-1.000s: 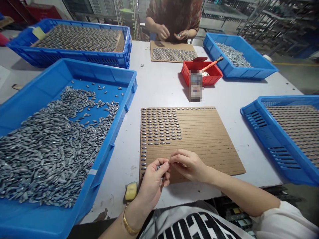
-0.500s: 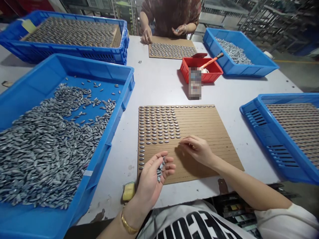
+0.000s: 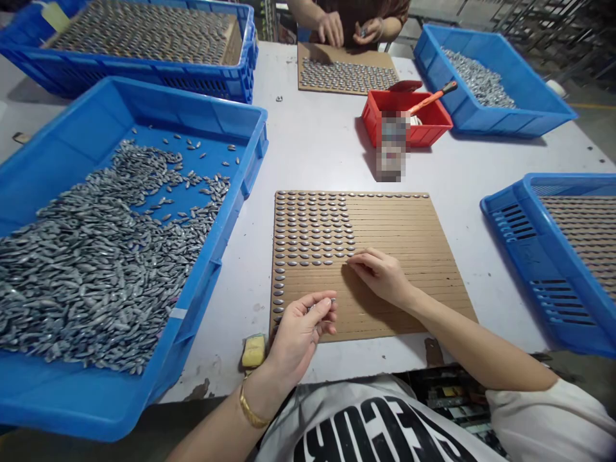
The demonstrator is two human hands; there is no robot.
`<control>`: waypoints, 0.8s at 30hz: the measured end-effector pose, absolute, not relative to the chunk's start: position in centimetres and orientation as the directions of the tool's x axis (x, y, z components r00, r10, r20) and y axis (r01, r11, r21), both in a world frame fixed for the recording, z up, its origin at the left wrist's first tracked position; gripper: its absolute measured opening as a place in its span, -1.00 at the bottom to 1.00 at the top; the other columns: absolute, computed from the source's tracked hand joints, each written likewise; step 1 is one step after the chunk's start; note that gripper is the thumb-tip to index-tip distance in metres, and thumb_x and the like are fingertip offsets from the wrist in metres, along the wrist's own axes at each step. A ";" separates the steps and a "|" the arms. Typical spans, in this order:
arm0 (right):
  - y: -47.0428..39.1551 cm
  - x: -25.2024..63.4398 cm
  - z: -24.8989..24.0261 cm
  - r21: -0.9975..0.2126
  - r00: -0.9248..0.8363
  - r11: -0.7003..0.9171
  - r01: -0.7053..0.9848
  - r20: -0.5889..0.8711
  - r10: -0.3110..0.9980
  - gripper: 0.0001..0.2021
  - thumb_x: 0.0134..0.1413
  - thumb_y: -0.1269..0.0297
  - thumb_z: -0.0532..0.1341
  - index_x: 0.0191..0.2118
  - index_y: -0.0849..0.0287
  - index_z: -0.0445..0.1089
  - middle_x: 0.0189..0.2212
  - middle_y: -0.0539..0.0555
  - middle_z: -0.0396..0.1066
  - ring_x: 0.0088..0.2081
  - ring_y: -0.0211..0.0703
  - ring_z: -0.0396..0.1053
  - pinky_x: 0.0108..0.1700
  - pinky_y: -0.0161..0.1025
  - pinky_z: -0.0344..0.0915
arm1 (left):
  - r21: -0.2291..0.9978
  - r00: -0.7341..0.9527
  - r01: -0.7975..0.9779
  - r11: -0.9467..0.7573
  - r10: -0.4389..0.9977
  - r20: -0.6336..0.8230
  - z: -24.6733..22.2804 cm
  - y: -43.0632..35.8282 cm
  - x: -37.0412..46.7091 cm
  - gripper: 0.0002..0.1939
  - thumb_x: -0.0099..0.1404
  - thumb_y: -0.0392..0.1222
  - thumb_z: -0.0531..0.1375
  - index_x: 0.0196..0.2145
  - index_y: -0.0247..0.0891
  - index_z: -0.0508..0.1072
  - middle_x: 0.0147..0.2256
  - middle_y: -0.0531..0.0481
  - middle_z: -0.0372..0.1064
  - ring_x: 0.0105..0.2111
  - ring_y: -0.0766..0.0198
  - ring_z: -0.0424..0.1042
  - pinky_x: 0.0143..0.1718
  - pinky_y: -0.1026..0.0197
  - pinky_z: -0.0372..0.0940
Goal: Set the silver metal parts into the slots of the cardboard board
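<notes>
Looks like a workshop or factory floor: has a shared worktable, a blue bin heaped with identical small grey pieces, cardboard sheets lined with more, a co-worker opposite, and racks behind.

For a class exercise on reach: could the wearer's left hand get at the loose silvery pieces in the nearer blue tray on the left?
Probably yes: the blue tray is open-topped, nothing covers the loose pieces, and the left hand would mainly need to clear the tray's side, though it holds at least one piece.
</notes>
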State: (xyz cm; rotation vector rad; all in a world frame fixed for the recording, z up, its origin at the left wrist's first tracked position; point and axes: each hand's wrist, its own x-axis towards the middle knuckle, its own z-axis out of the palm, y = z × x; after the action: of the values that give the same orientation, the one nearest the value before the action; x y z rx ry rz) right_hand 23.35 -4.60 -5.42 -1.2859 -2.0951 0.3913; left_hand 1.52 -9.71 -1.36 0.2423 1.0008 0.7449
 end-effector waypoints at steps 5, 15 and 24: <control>-4.2 22.4 -5.6 -0.509 -0.363 0.491 0.708 0.333 0.870 -0.84 0.24 0.42 0.09 -0.24 0.12 0.42 -0.30 0.07 0.47 -0.29 -0.23 0.43 -0.26 -0.31 0.36 | 0.511 0.333 -0.444 0.736 0.665 -0.669 -1.2 -9.7 1.7 -0.77 0.05 -0.27 0.36 -0.29 -0.36 0.53 -0.41 -0.03 0.42 -0.46 0.39 0.39 -0.39 0.34 0.34; -3.9 22.0 -5.8 -0.391 -0.413 0.490 0.779 0.268 0.870 -0.81 0.27 0.38 0.06 -0.23 0.13 0.44 -0.25 0.09 0.46 -0.24 -0.22 0.41 -0.22 -0.33 0.32 | 0.525 0.321 -0.412 0.745 0.658 -0.681 -0.9 -9.8 1.7 -0.75 0.02 -0.23 0.37 -0.31 -0.35 0.52 -0.49 0.02 0.36 -0.50 0.40 0.35 -0.43 0.34 0.32; -4.1 21.8 -5.5 -0.231 -0.469 0.537 0.811 0.289 0.834 -0.78 0.23 0.45 0.05 -0.22 0.16 0.44 -0.29 0.11 0.43 -0.29 -0.23 0.36 -0.33 -0.36 0.25 | 0.532 0.313 -0.414 0.738 0.665 -0.678 -1.1 -9.8 1.7 -0.75 0.02 -0.25 0.37 -0.30 -0.35 0.53 -0.47 0.01 0.37 -0.49 0.40 0.35 -0.42 0.33 0.33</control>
State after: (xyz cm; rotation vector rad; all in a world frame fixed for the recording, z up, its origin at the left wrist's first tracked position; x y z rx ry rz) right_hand 21.82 -4.14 -5.52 -1.3528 -2.4124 0.0863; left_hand 1.75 -9.77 -1.14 0.2802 1.0283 0.7236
